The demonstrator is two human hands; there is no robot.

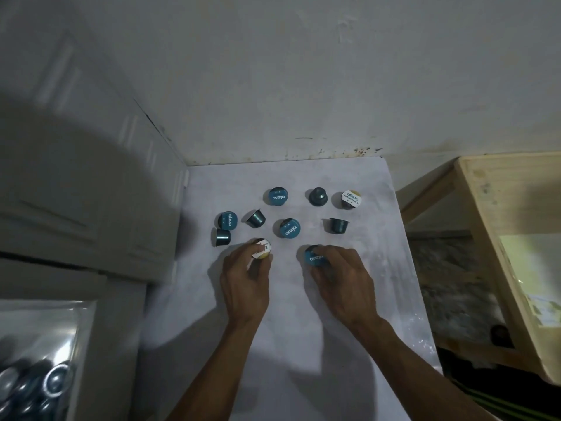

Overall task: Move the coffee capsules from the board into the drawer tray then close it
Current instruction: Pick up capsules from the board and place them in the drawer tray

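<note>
Double pick off the board point(303, 329)
My left hand point(246, 281) pinches a white-lid capsule point(261, 249), right hand point(343, 278) grips a blue capsule point(315, 256), both at board centre; I'd lift straight, clear of neighbours

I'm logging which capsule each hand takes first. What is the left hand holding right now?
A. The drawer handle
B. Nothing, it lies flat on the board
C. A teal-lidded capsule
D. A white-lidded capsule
D: the left hand pinches the white-lidded capsule at the near edge of the group, while the right hand grips a teal-lidded capsule.
</note>
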